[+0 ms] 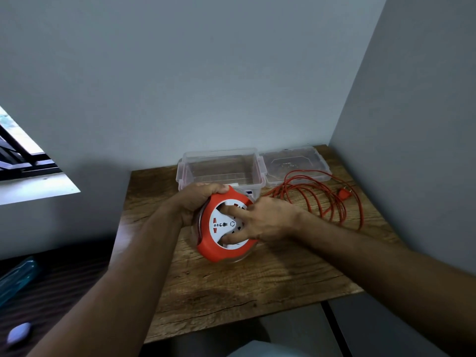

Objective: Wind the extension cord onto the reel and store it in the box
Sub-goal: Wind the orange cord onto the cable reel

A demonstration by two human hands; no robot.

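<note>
Your left hand [195, 199] is gripping the reel [226, 225] above the bench [231, 287], right hand's [268, 222] fingers hooked in its face — loose cord [322, 199] lying rightward, nearer that hand.

Reel [226, 225] before box [220, 168] — lid [296, 163], cord [322, 199] right.

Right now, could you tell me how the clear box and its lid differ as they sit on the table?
The box is deep with tall walls and stands open behind the reel; the lid is shallow and flat, lying to the box's right. Loops of the orange cord lie against the lid's front edge, while the box has none and looks empty. Both are clear plastic and rest on the wooden table.
</note>
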